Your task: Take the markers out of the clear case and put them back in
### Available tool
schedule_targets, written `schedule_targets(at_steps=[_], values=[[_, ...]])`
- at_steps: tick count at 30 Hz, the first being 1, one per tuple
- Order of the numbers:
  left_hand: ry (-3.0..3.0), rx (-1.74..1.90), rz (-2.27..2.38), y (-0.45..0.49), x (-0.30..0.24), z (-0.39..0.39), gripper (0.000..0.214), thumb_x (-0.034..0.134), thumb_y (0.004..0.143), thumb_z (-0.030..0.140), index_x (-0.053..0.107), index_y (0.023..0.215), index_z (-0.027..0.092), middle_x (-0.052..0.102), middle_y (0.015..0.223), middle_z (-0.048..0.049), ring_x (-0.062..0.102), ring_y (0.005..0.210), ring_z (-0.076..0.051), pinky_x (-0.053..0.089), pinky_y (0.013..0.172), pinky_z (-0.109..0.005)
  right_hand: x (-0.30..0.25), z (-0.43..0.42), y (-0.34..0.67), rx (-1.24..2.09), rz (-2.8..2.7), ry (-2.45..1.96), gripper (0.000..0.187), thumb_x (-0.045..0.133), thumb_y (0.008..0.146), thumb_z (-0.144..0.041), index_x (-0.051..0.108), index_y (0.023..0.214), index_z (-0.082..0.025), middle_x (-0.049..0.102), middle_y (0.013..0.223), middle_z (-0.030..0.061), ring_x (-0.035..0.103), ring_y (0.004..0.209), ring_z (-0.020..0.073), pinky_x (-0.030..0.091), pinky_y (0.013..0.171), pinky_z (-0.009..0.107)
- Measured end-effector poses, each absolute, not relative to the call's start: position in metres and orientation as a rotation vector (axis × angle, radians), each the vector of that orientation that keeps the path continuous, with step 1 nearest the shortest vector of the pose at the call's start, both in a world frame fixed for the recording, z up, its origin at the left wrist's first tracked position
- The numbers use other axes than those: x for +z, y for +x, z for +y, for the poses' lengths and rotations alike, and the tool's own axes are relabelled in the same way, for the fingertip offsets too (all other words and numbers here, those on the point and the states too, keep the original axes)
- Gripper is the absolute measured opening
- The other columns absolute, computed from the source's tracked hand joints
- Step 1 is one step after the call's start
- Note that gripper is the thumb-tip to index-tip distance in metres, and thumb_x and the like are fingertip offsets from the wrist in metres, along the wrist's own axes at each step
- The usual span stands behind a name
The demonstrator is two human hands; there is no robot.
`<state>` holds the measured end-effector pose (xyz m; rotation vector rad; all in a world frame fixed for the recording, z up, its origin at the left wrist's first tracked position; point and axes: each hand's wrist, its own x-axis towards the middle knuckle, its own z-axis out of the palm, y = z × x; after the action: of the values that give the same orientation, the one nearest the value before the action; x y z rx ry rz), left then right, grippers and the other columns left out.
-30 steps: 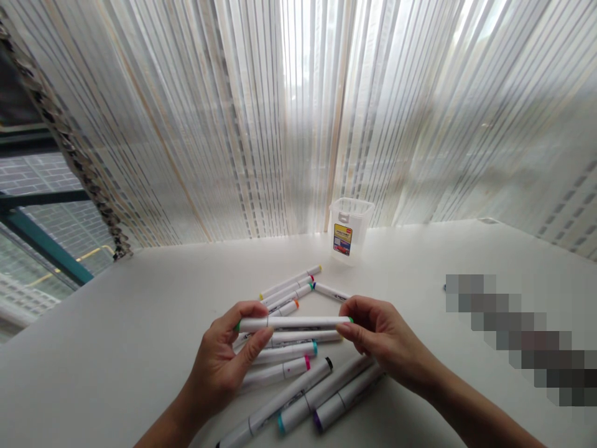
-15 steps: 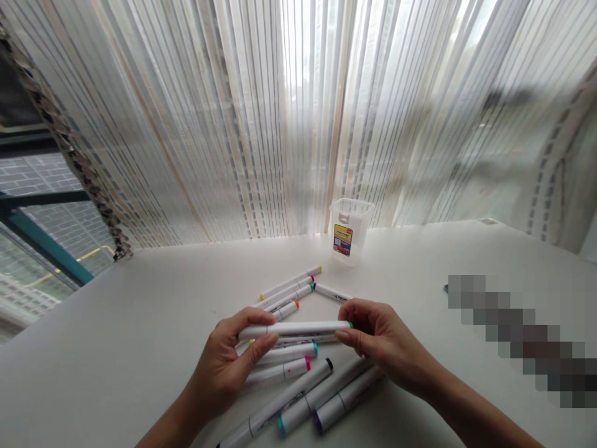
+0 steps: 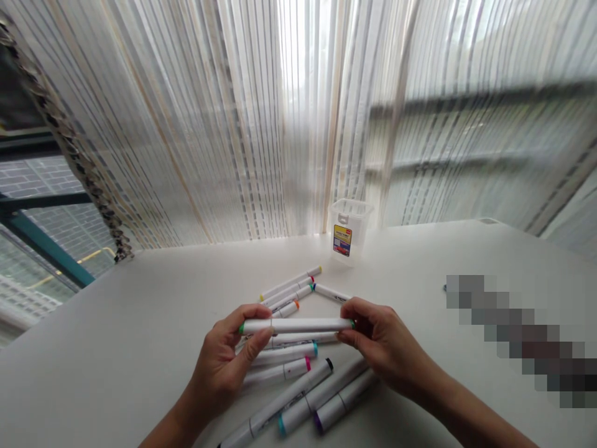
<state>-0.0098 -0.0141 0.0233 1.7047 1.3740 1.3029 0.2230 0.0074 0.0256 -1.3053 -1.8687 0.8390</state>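
- Versus 0.5 s ago: green cap at left hand uncovered; suggests the marker is being adjusted in-hand, not set down.
- Marker position: in front of the clear tub, on the wearer's side.
- Left grip: pinched, grasping 1 end.
- Right hand: grip slightly parted around opposite cap; firm contact cannot be judged.

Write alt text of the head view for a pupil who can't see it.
The left hand and right hand hold a green-ended white marker above other white markers with coloured ends on a white table. Beyond them, a clear plastic container with a label stands before a striped sheer curtain.
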Motion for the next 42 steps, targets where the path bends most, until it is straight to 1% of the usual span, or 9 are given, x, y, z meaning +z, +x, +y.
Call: schedule_targets(at_steps=[7, 17, 21, 24, 28, 31, 33, 38, 42], values=[[1.654, 1.34, 1.333, -0.011, 0.025, -0.011, 0.018, 0.061, 0.075, 0.032, 0.063, 0.082, 0.015, 0.059, 0.06, 0.0006, 0.054, 0.058, -0.014, 0.038, 0.058, -0.023, 0.027, 0.007, 0.224, 0.898, -1.852, -1.297, 0.01, 0.055, 0.071, -0.023, 0.049, 0.064, -0.019, 0.042, 0.054, -0.0036, 0.039, 0.053, 0.0114, 0.029, 0.05, 0.023], [1.557, 1.324, 1.264, -0.011, 0.028, -0.009, 0.016, 0.06, 0.076, 0.032, 0.06, 0.077, 0.015, 0.052, 0.053, 0.0038, 0.046, 0.051, -0.011, 0.035, 0.049, -0.02, 0.031, 0.001, 0.224, 0.654, -1.945, -1.22, 0.011, 0.057, 0.072, -0.022, 0.052, 0.063, -0.019, 0.045, 0.054, -0.0021, 0.04, 0.052, 0.0117, 0.028, 0.05, 0.024], [1.556, 1.338, 1.27, -0.011, 0.025, -0.009, 0.017, 0.06, 0.078, 0.033, 0.061, 0.079, 0.016, 0.05, 0.054, 0.0039, 0.045, 0.05, -0.01, 0.033, 0.047, -0.019, 0.033, 0.003, 0.223, 0.807, -1.84, -1.214, 0.011, 0.056, 0.073, -0.025, 0.054, 0.064, -0.018, 0.043, 0.053, -0.0029, 0.038, 0.051, 0.0113, 0.029, 0.05, 0.024], [1.608, 1.366, 1.315, -0.011, 0.022, -0.009, 0.019, 0.059, 0.078, 0.034, 0.063, 0.083, 0.015, 0.052, 0.056, 0.0024, 0.048, 0.052, -0.012, 0.035, 0.049, -0.02, 0.035, 0.005, 0.222, 1.067, -1.661, -1.163, 0.017, 0.058, 0.07, -0.032, 0.053, 0.064, -0.017, 0.041, 0.054, -0.0031, 0.036, 0.052, 0.0105, 0.027, 0.048, 0.024], [1.734, 1.385, 1.41, -0.011, 0.022, -0.011, 0.02, 0.063, 0.075, 0.033, 0.067, 0.085, 0.016, 0.063, 0.069, -0.0026, 0.058, 0.067, -0.018, 0.044, 0.063, -0.024, 0.035, 0.008, 0.223, 1.309, -1.475, -1.106, 0.037, 0.063, 0.067, -0.052, 0.051, 0.067, -0.017, 0.036, 0.05, -0.0061, 0.028, 0.045, 0.0074, 0.021, 0.042, 0.022], [1.809, 1.357, 1.429, -0.012, 0.023, -0.012, 0.018, 0.065, 0.073, 0.031, 0.069, 0.084, 0.018, 0.068, 0.084, -0.0051, 0.061, 0.083, -0.022, 0.045, 0.076, -0.028, 0.031, 0.008, 0.222, 1.381, -1.466, -1.079, 0.05, 0.057, 0.068, -0.065, 0.044, 0.06, -0.018, 0.03, 0.047, -0.0077, 0.024, 0.043, 0.0062, 0.018, 0.041, 0.022], [1.843, 1.33, 1.415, -0.013, 0.024, -0.013, 0.016, 0.065, 0.072, 0.031, 0.07, 0.083, 0.019, 0.068, 0.087, -0.0051, 0.06, 0.086, -0.022, 0.044, 0.079, -0.028, 0.029, 0.009, 0.221, 1.382, -1.489, -1.058, 0.055, 0.051, 0.07, -0.07, 0.039, 0.056, -0.019, 0.028, 0.046, -0.0077, 0.024, 0.042, 0.0059, 0.017, 0.041, 0.022], [1.821, 1.334, 1.432, -0.01, 0.028, -0.015, 0.018, 0.062, 0.073, 0.034, 0.068, 0.081, 0.018, 0.067, 0.083, -0.0055, 0.059, 0.084, -0.024, 0.043, 0.078, -0.029, 0.028, 0.008, 0.219, 1.356, -1.533, -1.073, 0.057, 0.046, 0.071, -0.074, 0.036, 0.055, -0.02, 0.028, 0.047, -0.0071, 0.024, 0.042, 0.0063, 0.018, 0.04, 0.023], [1.752, 1.283, 1.394, -0.009, 0.029, -0.016, 0.02, 0.06, 0.074, 0.035, 0.065, 0.081, 0.017, 0.064, 0.075, -0.0041, 0.059, 0.077, -0.022, 0.042, 0.068, -0.027, 0.032, 0.007, 0.22, 1.244, -1.601, -1.104, 0.056, 0.047, 0.072, -0.071, 0.036, 0.054, -0.02, 0.032, 0.048, -0.0056, 0.028, 0.045, 0.0076, 0.023, 0.043, 0.023]])
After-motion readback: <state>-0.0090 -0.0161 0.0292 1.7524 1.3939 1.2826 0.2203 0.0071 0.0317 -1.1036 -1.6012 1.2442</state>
